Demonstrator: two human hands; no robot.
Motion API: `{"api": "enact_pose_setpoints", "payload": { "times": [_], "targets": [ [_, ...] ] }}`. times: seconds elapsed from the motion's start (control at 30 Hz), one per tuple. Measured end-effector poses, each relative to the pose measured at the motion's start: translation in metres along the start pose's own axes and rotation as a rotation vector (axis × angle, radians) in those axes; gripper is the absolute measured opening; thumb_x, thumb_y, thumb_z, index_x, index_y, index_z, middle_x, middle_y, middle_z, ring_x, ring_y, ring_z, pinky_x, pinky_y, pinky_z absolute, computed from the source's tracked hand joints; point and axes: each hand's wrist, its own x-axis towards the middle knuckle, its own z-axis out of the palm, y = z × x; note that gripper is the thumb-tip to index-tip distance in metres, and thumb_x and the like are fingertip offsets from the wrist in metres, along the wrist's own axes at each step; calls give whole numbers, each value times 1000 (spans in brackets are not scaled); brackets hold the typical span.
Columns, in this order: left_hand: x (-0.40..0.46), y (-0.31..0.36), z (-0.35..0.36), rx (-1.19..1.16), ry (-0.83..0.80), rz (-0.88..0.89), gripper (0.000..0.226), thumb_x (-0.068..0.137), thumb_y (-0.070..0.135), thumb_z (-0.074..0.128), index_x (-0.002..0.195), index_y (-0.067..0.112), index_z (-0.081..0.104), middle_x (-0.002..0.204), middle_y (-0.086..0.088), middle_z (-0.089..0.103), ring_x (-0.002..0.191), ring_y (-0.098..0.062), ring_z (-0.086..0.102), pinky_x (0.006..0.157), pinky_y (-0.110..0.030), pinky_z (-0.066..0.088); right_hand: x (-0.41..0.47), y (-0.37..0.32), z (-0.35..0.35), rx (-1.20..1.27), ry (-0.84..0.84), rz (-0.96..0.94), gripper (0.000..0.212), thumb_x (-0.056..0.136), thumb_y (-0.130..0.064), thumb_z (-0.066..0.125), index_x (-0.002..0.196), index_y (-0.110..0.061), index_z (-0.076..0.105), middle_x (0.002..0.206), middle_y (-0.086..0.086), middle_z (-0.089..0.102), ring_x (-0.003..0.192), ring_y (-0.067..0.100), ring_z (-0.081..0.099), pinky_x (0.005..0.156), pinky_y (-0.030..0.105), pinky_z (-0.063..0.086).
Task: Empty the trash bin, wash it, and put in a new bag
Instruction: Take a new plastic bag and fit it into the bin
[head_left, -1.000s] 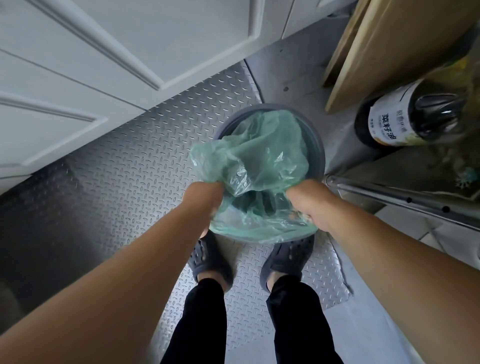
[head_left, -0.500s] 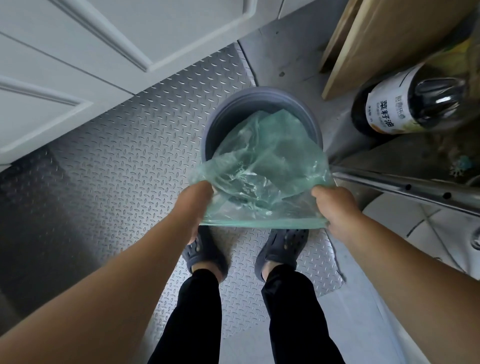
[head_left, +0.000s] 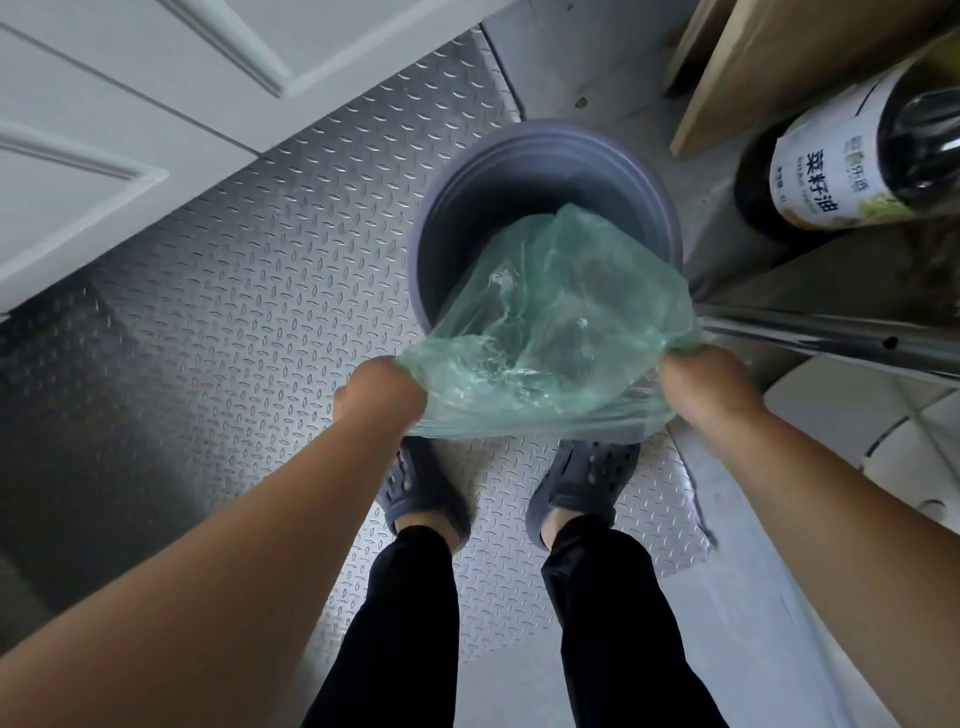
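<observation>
A round grey trash bin (head_left: 540, 156) stands on the metal tread-plate floor just ahead of my feet. A thin translucent green bag (head_left: 550, 332) is stretched over the near half of the bin's mouth, its far end hanging down inside. My left hand (head_left: 382, 395) grips the bag's left edge in a fist. My right hand (head_left: 701, 387) grips the bag's right edge. The bag's mouth is pulled wide between both hands at the bin's near rim. The far inside wall of the bin is bare.
White panelled cabinet doors (head_left: 130, 104) rise at the left. A dark oil bottle (head_left: 852, 161) and a wooden board (head_left: 789, 62) stand right of the bin. A metal tube (head_left: 831, 340) runs across by my right hand. My dark slippers (head_left: 426, 493) are right behind the bin.
My hands have moved apart, spreading the bunched bag open across the bin's near side. More of the bin's far inside now shows.
</observation>
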Motion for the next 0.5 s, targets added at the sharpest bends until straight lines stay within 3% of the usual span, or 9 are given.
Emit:
{"api": "enact_pose_setpoints", "payload": {
  "times": [0.1,0.17,0.23,0.3,0.33,0.4,0.43,0.5],
  "targets": [
    [3,0,-7,137,50,-17,28,94,15,38,112,6,58,110,-16,62,108,-37,59,95,-49,51,-2,2,-5,-28,97,-73,40,68,-40,43,83,-7,60,81,15,59,78,36,53,70,35,42],
    [5,-4,-11,93,110,-37,27,91,18,36,106,10,58,104,-14,60,103,-36,60,90,-45,52,-1,6,-9,102,112,-64,35,69,-37,51,77,-4,61,73,13,61,70,35,55,60,35,42],
    [3,-6,-14,-157,79,-78,25,93,19,39,101,6,59,86,-11,58,80,-31,62,68,-33,51,-3,6,-11,448,24,42,20,77,-28,61,76,-8,63,72,14,62,51,26,54,44,29,40],
    [2,-6,-17,-505,-73,-182,19,94,8,46,103,0,60,68,-9,56,53,-20,51,48,-26,43,-3,8,-10,821,-120,226,11,88,-18,64,78,-13,63,64,9,65,36,11,52,33,17,36],
    [1,-7,-19,-658,-172,-249,15,92,0,49,102,-2,60,60,-9,58,45,-17,48,40,-22,41,-3,9,-10,933,-179,278,10,91,-13,62,81,-12,63,60,6,69,38,10,58,33,16,42],
    [-4,-4,-24,-889,-310,-321,12,94,-6,50,99,-2,60,55,-13,67,40,-16,56,35,-21,46,-5,6,-8,1061,-228,316,8,94,-4,59,88,-7,64,64,9,74,54,16,71,47,23,58],
    [-4,-2,-25,-960,-336,-312,15,96,-5,47,102,-2,61,66,-16,72,49,-19,64,40,-24,53,-3,6,-5,1098,-230,320,9,94,-1,58,90,-6,64,70,12,74,62,19,73,56,27,62],
    [-1,2,-21,-1018,-351,-266,23,99,-4,45,112,-1,63,96,-20,74,78,-25,72,67,-32,63,0,4,1,1116,-237,314,11,94,-2,57,99,-6,66,85,13,72,78,24,72,65,32,63]
  ]
}}
